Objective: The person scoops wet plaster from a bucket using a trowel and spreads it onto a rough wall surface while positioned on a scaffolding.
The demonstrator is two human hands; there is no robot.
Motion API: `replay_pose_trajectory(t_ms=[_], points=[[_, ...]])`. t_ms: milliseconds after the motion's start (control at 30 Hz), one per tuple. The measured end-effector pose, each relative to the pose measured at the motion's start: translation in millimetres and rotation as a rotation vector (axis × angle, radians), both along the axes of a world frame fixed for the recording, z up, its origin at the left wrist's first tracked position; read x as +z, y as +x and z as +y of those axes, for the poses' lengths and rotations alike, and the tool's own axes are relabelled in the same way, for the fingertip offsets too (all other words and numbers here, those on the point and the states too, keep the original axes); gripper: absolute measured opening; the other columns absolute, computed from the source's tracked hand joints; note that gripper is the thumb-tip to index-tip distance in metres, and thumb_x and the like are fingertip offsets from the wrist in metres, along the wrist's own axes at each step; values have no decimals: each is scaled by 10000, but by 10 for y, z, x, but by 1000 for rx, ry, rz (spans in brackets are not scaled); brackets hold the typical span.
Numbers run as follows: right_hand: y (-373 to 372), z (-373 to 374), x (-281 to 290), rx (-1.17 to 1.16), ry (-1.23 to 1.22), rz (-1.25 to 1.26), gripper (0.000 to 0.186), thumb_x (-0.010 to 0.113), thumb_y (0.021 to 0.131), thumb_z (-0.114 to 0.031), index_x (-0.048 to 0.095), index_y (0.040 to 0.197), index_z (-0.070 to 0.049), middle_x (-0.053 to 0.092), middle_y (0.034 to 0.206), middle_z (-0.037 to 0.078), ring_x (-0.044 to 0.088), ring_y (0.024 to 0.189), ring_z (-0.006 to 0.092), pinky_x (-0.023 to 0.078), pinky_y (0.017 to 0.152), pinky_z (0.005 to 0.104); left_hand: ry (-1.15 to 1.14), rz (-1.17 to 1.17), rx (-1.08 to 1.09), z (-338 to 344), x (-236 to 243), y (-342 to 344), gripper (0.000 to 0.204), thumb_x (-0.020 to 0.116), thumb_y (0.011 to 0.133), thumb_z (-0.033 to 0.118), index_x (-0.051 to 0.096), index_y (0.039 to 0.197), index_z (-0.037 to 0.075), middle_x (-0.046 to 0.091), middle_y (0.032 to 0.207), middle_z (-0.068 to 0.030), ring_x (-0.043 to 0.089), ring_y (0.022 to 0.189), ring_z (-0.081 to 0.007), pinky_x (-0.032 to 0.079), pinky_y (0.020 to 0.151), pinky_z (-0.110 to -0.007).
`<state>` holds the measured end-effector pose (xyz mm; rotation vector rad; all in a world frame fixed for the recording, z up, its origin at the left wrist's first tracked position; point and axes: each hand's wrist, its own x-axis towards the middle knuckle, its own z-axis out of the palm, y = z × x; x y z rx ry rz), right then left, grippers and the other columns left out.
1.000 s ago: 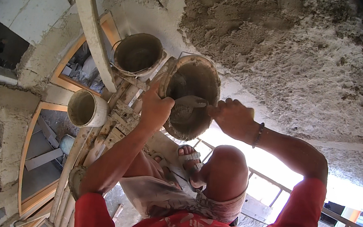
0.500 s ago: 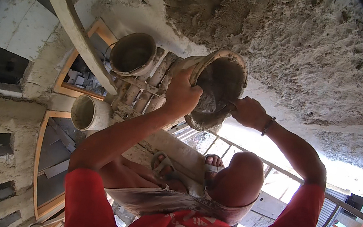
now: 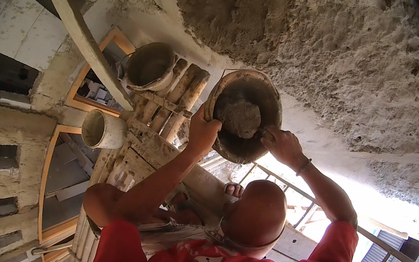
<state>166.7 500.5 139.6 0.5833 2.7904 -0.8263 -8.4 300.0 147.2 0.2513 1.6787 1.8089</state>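
Observation:
My left hand [image 3: 204,133] grips the left rim of a mortar-stained bucket [image 3: 219,92], its mouth facing the camera. My right hand [image 3: 282,146] is closed on a trowel handle at the bucket's right side; the handle is mostly hidden by my fingers. A lump of wet grey mortar [image 3: 239,118] sits in the bucket mouth and covers the trowel's blade. Two other stained buckets stand to the left, a larger one [image 3: 149,61] and a smaller pale one [image 3: 105,131].
A plank platform [image 3: 175,105] supports the buckets and my feet. Rough plastered surface [image 3: 336,68] fills the upper right. A curved pale strip [image 3: 84,33], wood-framed openings and blockwork lie left. A railing [image 3: 307,198] runs at lower right.
The bucket moved up and right with both hands, then slightly back down and left. A lump of mortar now shows over the trowel blade, which was visible earlier.

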Motion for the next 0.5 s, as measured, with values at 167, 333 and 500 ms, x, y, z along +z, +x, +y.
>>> replay_pose_trajectory(t_ms=[167,333,500], points=[[53,56,-176,-16,71,-65,412,645,895,-369,579,1215,-117,711,926,201,682,873,420,551,817,513,136,-86,119,53,-246,181,496,504,721,-76,565,1210,-25,576,898,-8,485,690,-68,416,581,-244],[10,109,8,-43,12,-157,434,638,892,-382,578,1210,-93,718,968,172,676,955,397,542,875,489,169,-153,224,36,-764,193,457,521,726,-80,565,1174,-1,600,916,-26,534,716,-95,448,644,-235],[-53,150,466,34,-155,-68,415,716,842,-262,567,1165,-50,720,905,148,698,883,345,551,810,448,170,-197,360,14,-1257,139,467,543,717,-84,565,1179,-15,605,887,-22,550,714,-101,456,630,-238]])
